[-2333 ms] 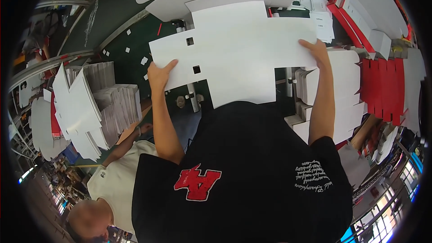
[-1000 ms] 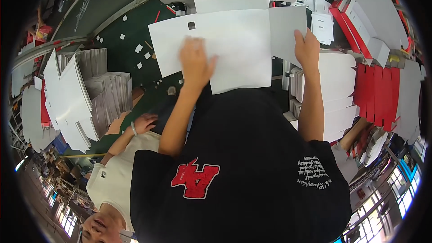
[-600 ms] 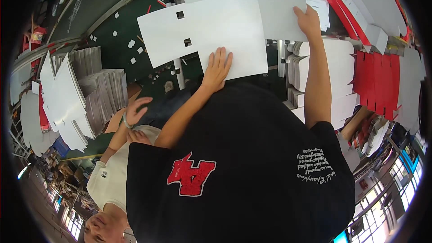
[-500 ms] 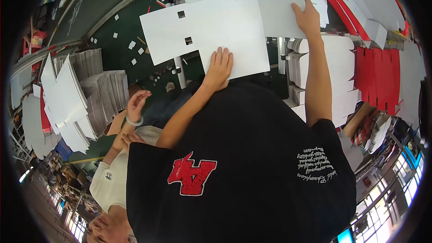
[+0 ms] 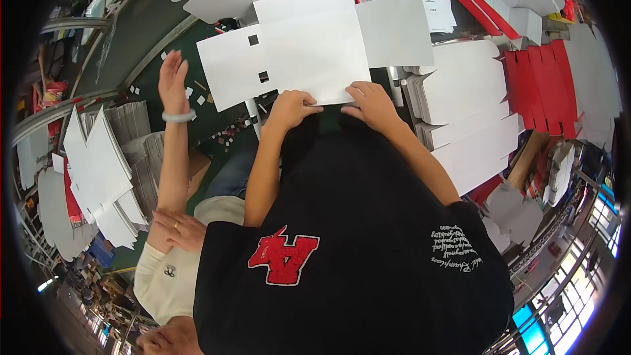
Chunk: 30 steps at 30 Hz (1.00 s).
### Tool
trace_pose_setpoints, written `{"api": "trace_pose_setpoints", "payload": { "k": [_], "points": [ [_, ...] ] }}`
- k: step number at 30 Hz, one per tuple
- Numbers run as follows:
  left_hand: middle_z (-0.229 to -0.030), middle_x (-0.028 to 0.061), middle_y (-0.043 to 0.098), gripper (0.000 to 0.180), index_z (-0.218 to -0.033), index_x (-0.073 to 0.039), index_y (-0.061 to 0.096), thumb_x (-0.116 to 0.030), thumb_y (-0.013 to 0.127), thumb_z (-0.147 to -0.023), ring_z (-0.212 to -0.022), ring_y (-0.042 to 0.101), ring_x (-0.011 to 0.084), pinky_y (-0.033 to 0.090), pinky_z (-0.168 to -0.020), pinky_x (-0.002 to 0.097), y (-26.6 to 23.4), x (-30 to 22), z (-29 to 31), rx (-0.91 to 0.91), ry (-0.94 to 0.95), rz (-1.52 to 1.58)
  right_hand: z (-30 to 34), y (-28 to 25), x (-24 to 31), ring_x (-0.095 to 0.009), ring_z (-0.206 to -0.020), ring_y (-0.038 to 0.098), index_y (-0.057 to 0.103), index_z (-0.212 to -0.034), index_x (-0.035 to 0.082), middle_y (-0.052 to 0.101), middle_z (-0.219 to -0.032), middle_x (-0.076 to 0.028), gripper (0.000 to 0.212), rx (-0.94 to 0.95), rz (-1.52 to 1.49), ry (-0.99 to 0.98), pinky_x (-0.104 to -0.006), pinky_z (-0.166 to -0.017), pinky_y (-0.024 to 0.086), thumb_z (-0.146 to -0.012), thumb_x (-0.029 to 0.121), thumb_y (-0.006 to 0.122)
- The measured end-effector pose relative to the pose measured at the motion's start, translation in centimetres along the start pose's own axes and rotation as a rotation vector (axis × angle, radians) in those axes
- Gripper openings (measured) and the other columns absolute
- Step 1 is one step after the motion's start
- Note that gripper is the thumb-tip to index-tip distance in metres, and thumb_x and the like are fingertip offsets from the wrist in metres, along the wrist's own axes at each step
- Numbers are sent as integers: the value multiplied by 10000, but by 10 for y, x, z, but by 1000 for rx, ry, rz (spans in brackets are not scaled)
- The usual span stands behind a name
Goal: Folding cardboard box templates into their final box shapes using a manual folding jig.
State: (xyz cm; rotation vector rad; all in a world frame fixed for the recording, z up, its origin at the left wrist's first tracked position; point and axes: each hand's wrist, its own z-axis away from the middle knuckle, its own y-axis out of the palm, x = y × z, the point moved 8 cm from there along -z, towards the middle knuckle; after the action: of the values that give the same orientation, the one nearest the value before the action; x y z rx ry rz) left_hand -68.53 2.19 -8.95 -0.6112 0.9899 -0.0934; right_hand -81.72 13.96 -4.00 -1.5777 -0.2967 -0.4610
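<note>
A white die-cut cardboard box blank (image 5: 315,39) lies flat before me. Its left panel has two small square holes, and a grey flap (image 5: 394,31) sticks out on the right. At the blank's near edge, my left hand (image 5: 289,110) is closed over the cardboard. A short way to the right, my right hand (image 5: 376,108) pinches the same edge, fingers on top and thumb toward me, below the edge. The parts of the fingers under the board are hidden.
Stacked white blanks (image 5: 467,85) lie on the right, with red cardboard pieces (image 5: 542,89) beyond. More cardboard stacks (image 5: 98,164) stand at left. A co-worker's raised arm (image 5: 174,151) is close on my left. Small scraps dot the green surface.
My right hand has left the right flap for the near edge. My left hand has shifted left and closed on that edge. The blank moved slightly left; the co-worker's hand reached farther forward.
</note>
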Motion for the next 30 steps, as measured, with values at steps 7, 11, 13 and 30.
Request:
{"api": "trace_pose_setpoints", "payload": {
  "k": [7, 11, 13, 30],
  "points": [
    [-618, 140, 624, 558, -666, 3, 656, -548, 741, -640, -590, 611, 284, 477, -591, 353, -32, -21, 6, -148, -148, -342, -28, 7, -12, -286, -822, 603, 596, -1029, 59, 635, -841, -106, 365, 151, -69, -42, -380, -744, 435, -860, 383, 595],
    [-735, 169, 632, 606, -778, 19, 633, -558, 743, -630, -726, 617, 326, 472, -697, 391, -31, -39, 24, -355, -12, -449, -21, 3, -8, -295, -764, 599, 582, -883, 53, 598, -757, -108, 402, 115, -89, -178, -399, -699, 449, -849, 453, 577],
    [-803, 178, 626, 598, -834, 25, 624, -536, 736, -659, -809, 596, 339, 455, -738, 414, -29, -33, 46, -502, -78, -418, -13, 11, -1, -290, -818, 592, 604, -956, 48, 602, -805, -108, 491, 140, -116, -218, -381, -754, 429, -804, 515, 606],
    [-738, 195, 631, 242, -813, -14, 622, -246, 577, -867, -719, 611, 394, 468, -639, 472, 107, -30, 109, -228, -201, -148, 116, -63, -129, -383, -1098, 455, 435, -1265, -24, 479, -1180, -232, 516, -516, -133, 326, -434, -939, 382, -816, 133, 635]
  ]
}}
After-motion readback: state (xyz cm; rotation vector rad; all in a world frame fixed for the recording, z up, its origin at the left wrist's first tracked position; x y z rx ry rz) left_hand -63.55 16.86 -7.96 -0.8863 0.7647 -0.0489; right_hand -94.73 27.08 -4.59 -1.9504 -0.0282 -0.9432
